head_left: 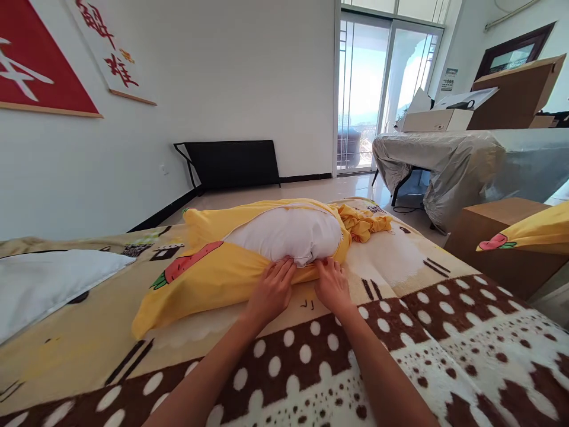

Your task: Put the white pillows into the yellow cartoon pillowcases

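A white pillow [288, 232] lies half inside a yellow pillowcase [208, 276] with a strawberry print, on a patterned blanket [444, 332]. My left hand [272, 290] rests at the near edge of the pillowcase opening, fingers curled onto the yellow cloth just below the pillow. My right hand [331, 284] sits beside it to the right, fingers pinching the same cloth edge where it meets the pillow. A bunched part of the yellow case [364, 222] lies past the pillow on the right.
A second white pillow [48, 281] lies at the left. A cardboard box [498, 237] with another yellow case [533, 234] on it stands at the right. Behind are a plastic-covered table [444, 160] with boxes, a black frame [231, 163] against the wall, and glass doors [382, 89].
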`<act>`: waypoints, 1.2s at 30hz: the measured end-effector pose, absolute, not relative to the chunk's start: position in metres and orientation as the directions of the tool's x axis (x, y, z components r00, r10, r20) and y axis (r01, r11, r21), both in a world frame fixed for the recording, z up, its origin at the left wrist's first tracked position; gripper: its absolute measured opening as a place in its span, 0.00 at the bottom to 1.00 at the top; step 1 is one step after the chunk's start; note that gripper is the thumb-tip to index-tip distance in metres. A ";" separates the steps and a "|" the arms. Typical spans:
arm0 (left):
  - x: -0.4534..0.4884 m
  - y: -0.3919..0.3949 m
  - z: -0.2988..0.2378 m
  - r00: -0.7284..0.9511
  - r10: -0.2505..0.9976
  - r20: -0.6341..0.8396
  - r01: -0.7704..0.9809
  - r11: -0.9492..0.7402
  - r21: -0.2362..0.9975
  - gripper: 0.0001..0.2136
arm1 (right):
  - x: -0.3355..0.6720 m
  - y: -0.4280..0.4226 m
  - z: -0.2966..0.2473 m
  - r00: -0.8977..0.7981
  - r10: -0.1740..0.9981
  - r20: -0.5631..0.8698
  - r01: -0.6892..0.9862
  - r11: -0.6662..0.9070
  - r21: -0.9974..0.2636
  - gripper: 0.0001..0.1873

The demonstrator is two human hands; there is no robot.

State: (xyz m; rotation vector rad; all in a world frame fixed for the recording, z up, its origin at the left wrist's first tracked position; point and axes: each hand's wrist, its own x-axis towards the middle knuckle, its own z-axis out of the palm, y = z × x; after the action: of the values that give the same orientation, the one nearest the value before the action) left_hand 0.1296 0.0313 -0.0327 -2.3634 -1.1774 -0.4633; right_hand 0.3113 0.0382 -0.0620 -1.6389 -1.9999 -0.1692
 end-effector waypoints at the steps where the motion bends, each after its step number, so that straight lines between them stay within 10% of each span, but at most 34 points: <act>1: 0.130 0.031 -0.035 0.571 0.674 0.468 0.814 -0.539 -0.215 0.21 | 0.311 0.039 -0.063 -0.101 0.875 0.473 0.946 0.232 -0.226 0.17; 11: 0.127 0.047 0.014 0.496 0.801 0.336 0.857 -0.512 -0.046 0.07 | 0.321 0.031 -0.020 -0.051 0.757 0.652 0.774 0.443 -0.453 0.03; 26: 0.069 -0.020 0.130 0.275 0.749 0.602 0.861 -0.471 0.193 0.13 | 0.329 0.001 0.025 -0.184 0.710 0.679 0.739 0.556 -0.381 0.26; 36: 0.087 -0.080 0.118 0.584 0.724 0.368 0.683 -0.683 0.258 0.20 | 0.334 -0.018 0.109 -0.661 0.708 0.248 0.633 0.704 -0.322 0.31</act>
State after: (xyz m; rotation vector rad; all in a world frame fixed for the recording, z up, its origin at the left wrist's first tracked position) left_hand 0.0872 -0.0802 0.1181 -2.8741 -1.2794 -0.7320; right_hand 0.3340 -0.0176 0.1087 -1.0467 -2.5586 0.2948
